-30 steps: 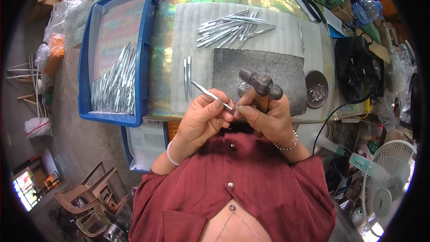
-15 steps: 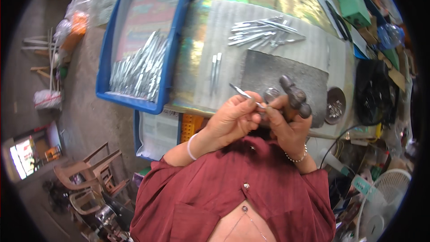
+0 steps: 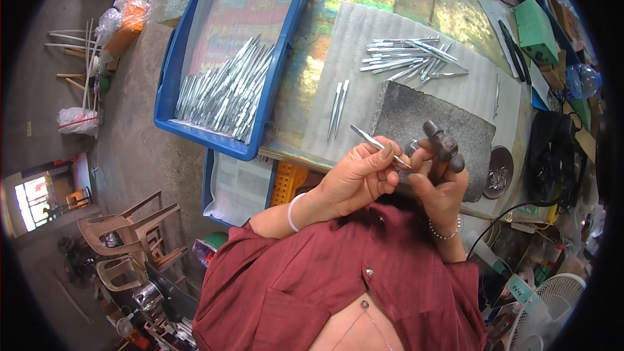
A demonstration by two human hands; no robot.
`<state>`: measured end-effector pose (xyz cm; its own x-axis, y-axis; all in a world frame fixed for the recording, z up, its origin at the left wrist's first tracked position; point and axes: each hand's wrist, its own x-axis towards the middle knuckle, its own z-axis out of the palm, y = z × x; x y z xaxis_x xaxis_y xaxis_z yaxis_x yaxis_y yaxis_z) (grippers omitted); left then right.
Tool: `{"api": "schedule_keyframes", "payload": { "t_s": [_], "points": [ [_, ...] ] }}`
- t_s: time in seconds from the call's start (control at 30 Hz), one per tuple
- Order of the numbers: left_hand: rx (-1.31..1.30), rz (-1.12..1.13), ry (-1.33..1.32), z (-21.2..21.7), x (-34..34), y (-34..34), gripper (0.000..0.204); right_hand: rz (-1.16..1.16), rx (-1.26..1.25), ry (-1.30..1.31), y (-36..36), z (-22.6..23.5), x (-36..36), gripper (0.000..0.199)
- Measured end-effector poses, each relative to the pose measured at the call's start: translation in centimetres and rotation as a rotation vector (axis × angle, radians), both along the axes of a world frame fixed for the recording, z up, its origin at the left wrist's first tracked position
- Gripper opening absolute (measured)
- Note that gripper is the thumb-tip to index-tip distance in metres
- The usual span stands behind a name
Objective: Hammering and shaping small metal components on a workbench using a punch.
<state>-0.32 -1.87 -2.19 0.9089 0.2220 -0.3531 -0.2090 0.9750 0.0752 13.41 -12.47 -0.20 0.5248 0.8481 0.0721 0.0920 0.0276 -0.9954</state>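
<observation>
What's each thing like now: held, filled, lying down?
Slim metal piece: pinched in left hand
Hammer: held in right hand
Upper blue tray: partly filled with metal pieces
Round dish: holding small metal bits
Grey block: lying flat
Metal pile: crisscrossed on the white sheet
Fan: can't tell if running

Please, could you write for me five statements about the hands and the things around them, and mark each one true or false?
1. The left hand holds a slim metal piece. True.
2. The right hand holds a pair of scissors. False: it holds a hammer.
3. The blue tray stands to the left of the grey block. True.
4. The dark round dish is empty. False: small metal bits lie in it.
5. Two loose metal pieces lie side by side, left of the block. True.
</observation>
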Motion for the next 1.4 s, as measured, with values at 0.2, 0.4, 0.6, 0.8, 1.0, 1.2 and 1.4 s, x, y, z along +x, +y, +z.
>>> {"api": "schedule_keyframes", "payload": {
  "t_s": [0.2, 0.4, 0.6, 0.8, 1.0, 1.2, 1.4],
  "points": [
    [0.116, 0.102, 0.022, 0.2, -1.2, 1.7, 0.013, -0.137, -0.026, 0.421, -1.8, 1.2, 2.0, 0.029],
    [0.432, 0.114, 0.112, -0.4, -1.5, 2.0, 0.01, -0.047, -0.364, -0.118, -3.5, 0.0, 2.8, 0.037],
    [0.746, 0.055, 0.177, 0.0, -0.2, 1.3, 0.009, -0.042, -0.239, -0.465, -1.3, -0.9, 1.7, 0.043],
    [1.035, 0.008, 0.269, -0.1, 1.3, 1.1, 0.008, 0.026, -0.234, -0.446, -1.5, -0.7, 2.5, 0.04],
    [1.243, -0.005, 0.292, -0.2, 2.9, 0.8, 0.007, -0.071, -0.166, 0.092, -4.1, -2.1, 3.1, 0.03],
    [1.42, -0.057, 0.309, -0.4, 3.2, 0.7, 0.011, -0.031, -0.115, 0.326, -4.9, -1.1, 3.2, 0.031],
    [1.495, -0.007, 0.341, -0.1, 3.8, 0.4, 0.005, 0.015, -0.007, 0.312, -4.9, -2.1, 2.9, 0.036]
  ]
}}
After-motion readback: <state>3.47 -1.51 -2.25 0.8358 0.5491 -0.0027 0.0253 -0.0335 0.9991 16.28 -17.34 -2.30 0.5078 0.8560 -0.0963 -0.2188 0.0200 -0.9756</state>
